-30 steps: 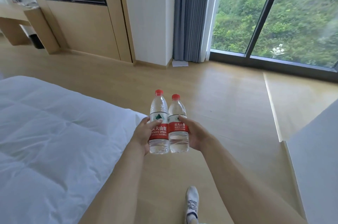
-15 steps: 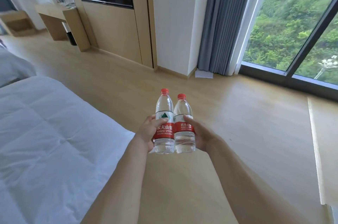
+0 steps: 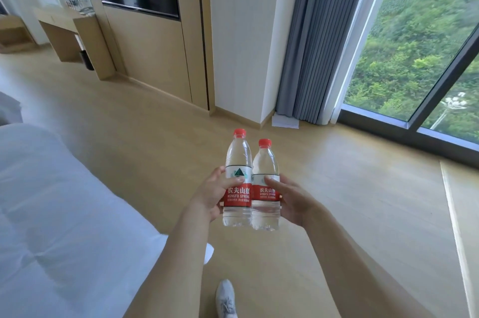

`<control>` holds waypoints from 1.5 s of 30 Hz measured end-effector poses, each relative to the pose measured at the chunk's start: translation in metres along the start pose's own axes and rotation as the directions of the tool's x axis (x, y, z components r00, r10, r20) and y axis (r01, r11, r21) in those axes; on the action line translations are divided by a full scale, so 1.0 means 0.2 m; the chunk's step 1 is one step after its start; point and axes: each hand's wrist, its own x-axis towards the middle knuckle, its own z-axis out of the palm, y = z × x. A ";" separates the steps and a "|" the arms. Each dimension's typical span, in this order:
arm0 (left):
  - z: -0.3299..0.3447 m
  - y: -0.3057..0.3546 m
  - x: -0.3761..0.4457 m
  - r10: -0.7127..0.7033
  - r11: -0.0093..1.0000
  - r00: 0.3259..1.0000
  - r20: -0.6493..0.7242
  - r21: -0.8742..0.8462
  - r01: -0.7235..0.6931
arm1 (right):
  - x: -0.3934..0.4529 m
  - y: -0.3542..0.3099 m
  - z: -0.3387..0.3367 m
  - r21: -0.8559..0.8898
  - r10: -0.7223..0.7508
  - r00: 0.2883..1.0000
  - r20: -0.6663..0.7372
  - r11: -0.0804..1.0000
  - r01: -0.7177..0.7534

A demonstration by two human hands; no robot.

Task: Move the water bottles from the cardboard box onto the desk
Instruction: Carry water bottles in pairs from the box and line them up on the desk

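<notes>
Two water bottles are held upright in mid-air above the wooden floor (image 3: 155, 136), long axes vertical and red caps pointing up. The left bottle (image 3: 238, 182) stands slightly higher than the right bottle (image 3: 265, 188), and their sides are pressed together. Both are of clear ribbed plastic, filled with water, and wrapped with a label that is white above and red below, printed with white characters.

The left hand (image 3: 210, 195) is curled around the left bottle at label height, the thumb laid across the front of the label; this grip is closed on the bottle. The right hand (image 3: 293, 201) is wrapped around the right bottle from the outside, thumb on the label, the other fingers hidden behind it, so the grip seems closed on it.

A bed (image 3: 64, 214) with a soft, quilted white cover lies to the left. A wooden table (image 3: 64, 22) stands well apart, against the far wall at upper left; what lies on it is too blurred to tell. Pleated grey curtains (image 3: 311, 45) hang beside a large window (image 3: 414, 45).
</notes>
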 end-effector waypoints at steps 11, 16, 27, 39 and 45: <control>-0.15 0.57 0.99 0.008 0.999 1.000 -0.016 -0.035 -0.009 | 1.02 -0.56 -0.01 -0.165 -0.008 0.999 -0.052 0.986 -0.001; -0.26 0.81 1.26 0.042 0.997 0.999 -0.030 -0.056 -0.043 | 1.44 -0.73 0.04 -0.196 -0.009 1.000 -0.026 0.981 0.003; -0.73 1.25 1.84 0.098 0.989 0.952 -0.288 -0.074 -0.125 | 2.58 -1.01 0.36 -0.317 0.101 0.953 0.284 0.948 -0.006; -1.08 1.72 2.30 0.053 0.947 0.778 -0.626 -0.216 -0.238 | 3.56 -1.34 0.87 -0.476 0.342 0.801 0.492 0.875 -0.082; -1.33 1.87 2.45 0.048 0.913 0.719 -0.694 -0.261 -0.313 | 3.90 -1.36 1.15 -0.523 0.365 0.761 0.536 0.851 -0.040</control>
